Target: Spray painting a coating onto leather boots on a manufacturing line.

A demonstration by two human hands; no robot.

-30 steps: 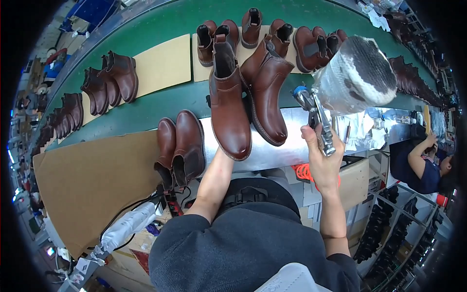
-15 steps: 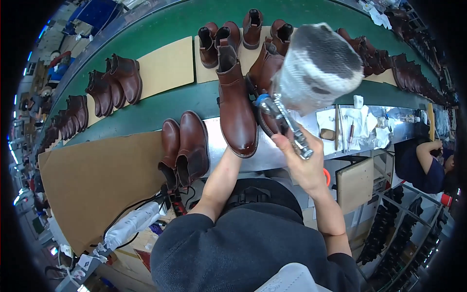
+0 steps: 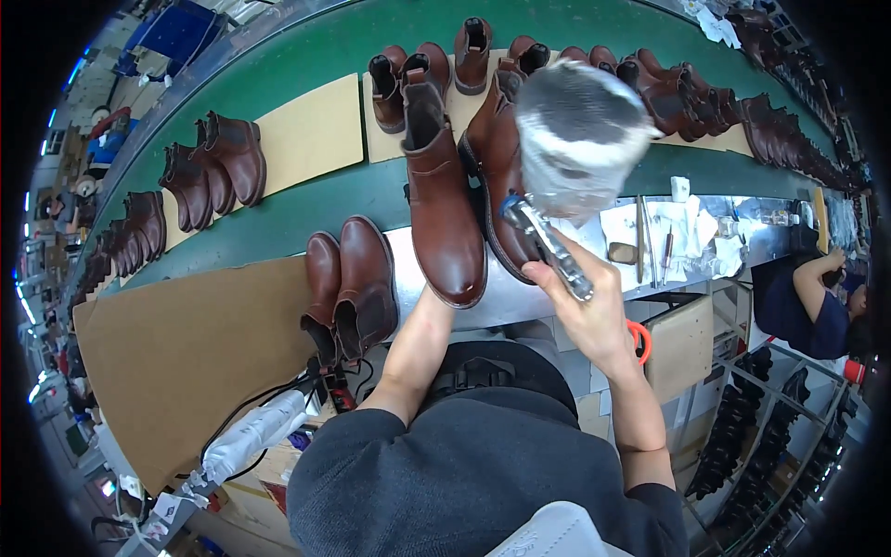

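A pair of glossy brown ankle boots, a left boot (image 3: 443,209) and a right boot (image 3: 501,186), is held up over the bench edge with toes toward me. My left forearm (image 3: 422,339) runs underneath them; its hand is hidden behind the boots, which it supports. My right hand (image 3: 594,306) is closed round the metal handle of a spray gun (image 3: 554,255) with a blue knob. Its large cup (image 3: 585,130), wrapped in whitish plastic and dark on top, rises beside the right boot.
Another brown pair (image 3: 364,265) lies left on the metal bench (image 3: 404,269), beside a cardboard sheet (image 3: 186,362). Rows of boots (image 3: 218,158) stand on boards along the green conveyor (image 3: 306,70). Brushes and tissues (image 3: 682,232) lie right; a co-worker (image 3: 807,306) sits beyond.
The held boots have shifted slightly left and toward me. The spray gun's cup has swung left and tilted, now partly covering the right boot's side.
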